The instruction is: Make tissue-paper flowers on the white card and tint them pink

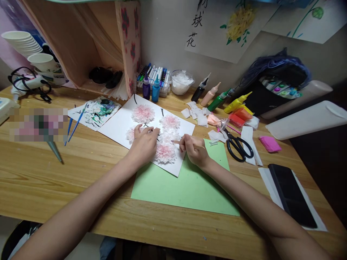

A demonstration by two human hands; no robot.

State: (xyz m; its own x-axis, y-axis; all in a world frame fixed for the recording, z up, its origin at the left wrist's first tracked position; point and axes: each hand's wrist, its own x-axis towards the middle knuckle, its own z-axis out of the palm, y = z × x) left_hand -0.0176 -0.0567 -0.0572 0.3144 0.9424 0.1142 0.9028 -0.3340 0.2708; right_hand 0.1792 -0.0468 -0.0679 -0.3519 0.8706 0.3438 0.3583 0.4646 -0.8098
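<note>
White paper with several ruffled pink-and-white paper flowers and short black strokes lies tilted over a green sheet. My left hand rests on the white paper among the flowers, fingers apart and bent, partly covering the flower at the left. In my closed right hand is a thin wooden stick, pinched between the fingers. Its tip points left at the white middle flower; whether it touches is too small to tell.
Black-handled scissors and white paper scraps lie to the right, near a phone. Paint bottles, markers and a bowl of white pieces line the back. Blue brushes and a paint-smeared sheet are left.
</note>
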